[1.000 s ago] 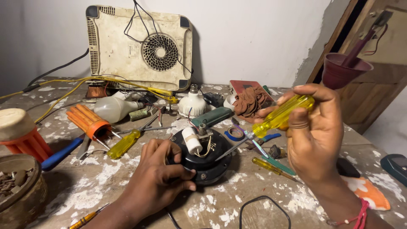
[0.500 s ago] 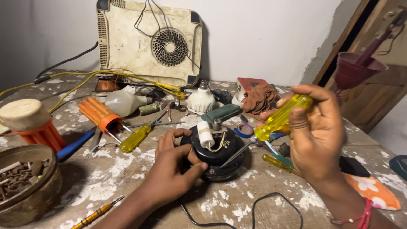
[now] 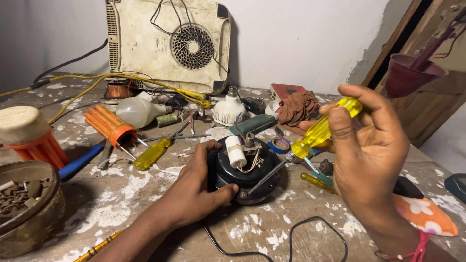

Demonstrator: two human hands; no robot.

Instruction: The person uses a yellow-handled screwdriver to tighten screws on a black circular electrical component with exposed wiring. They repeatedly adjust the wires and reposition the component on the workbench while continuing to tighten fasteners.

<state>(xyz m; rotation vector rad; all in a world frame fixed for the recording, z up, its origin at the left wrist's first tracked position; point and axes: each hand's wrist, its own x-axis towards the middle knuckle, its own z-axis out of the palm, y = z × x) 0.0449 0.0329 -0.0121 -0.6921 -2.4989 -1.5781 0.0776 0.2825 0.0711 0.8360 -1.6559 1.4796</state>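
A round black motor (image 3: pixel 245 173) with a white capacitor and loose wires on top sits in the middle of the workbench. My left hand (image 3: pixel 194 191) grips its left rim and front edge, thumb pressed near the front. My right hand (image 3: pixel 371 153) holds a yellow-handled screwdriver (image 3: pixel 323 130) at an angle, its metal shaft running down-left with the tip set on the motor's front rim. A black cable trails from the motor toward the near edge.
Leaning on the back wall is an upturned cream induction cooker (image 3: pixel 167 43). An orange holder of screwdrivers (image 3: pixel 109 127), another yellow screwdriver (image 3: pixel 151 154), bulbs (image 3: pixel 229 110), tape rolls, a brown rag (image 3: pixel 301 107) and a metal bowl of rusty parts (image 3: pixel 26 206) crowd the bench.
The view has shifted closer and slightly left. My left hand stays on the motor; the screwdriver tip has settled on the motor's front rim while my right hand keeps its grip.
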